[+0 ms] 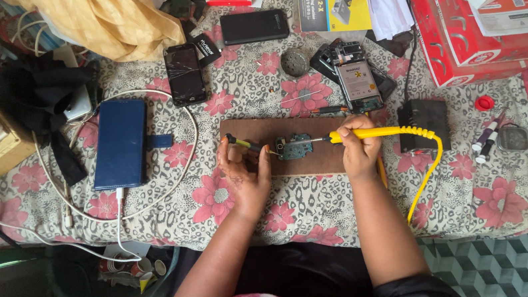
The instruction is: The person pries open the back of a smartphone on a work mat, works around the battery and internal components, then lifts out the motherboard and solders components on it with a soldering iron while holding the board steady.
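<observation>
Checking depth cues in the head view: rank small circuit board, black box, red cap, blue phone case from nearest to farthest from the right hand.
From the right hand:
1. Small circuit board, just left, at the iron's tip.
2. Black box, just right, on the cloth.
3. Red cap, farther right, past the box.
4. Blue phone case, far left, beyond the left hand.

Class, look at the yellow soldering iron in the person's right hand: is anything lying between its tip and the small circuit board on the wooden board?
Nothing visible does. The right hand holds the yellow soldering iron with its thin tip reaching the small circuit board's right edge. The left hand holds tweezers at the opposite, left side, clear of that path.
</observation>
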`<state>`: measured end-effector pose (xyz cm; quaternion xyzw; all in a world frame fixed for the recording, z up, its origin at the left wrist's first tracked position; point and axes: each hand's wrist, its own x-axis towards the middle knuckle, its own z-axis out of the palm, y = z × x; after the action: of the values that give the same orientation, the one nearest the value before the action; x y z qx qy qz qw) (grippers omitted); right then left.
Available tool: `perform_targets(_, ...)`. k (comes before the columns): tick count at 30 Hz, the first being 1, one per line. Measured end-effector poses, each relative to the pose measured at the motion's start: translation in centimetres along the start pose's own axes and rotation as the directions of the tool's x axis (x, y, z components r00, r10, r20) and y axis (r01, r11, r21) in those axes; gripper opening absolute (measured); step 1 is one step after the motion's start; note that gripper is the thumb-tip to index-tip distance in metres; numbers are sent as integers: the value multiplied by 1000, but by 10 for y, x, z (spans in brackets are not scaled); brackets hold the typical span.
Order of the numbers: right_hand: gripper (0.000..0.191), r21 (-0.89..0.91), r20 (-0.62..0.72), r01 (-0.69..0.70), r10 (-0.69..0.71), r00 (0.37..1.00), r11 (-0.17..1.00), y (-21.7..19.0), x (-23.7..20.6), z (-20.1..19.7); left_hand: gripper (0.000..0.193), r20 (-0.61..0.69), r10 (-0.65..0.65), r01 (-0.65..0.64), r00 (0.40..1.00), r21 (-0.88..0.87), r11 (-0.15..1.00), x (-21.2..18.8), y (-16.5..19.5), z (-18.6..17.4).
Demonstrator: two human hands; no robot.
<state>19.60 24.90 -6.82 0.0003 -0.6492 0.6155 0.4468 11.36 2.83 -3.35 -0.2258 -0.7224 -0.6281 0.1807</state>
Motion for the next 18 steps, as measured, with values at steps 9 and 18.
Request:
perform_targets(9, 5, 97, -182, -109, 125, 975, 989, 3, 3, -1, 86, 24, 5, -3, 1000, -80, 997, 1, 0, -1)
perform_targets(18, 4, 166, -190, -91, 122, 974, 982, -1, 8, -2, 85, 51, -35, 41, 998, -125, 991, 2, 1, -2)
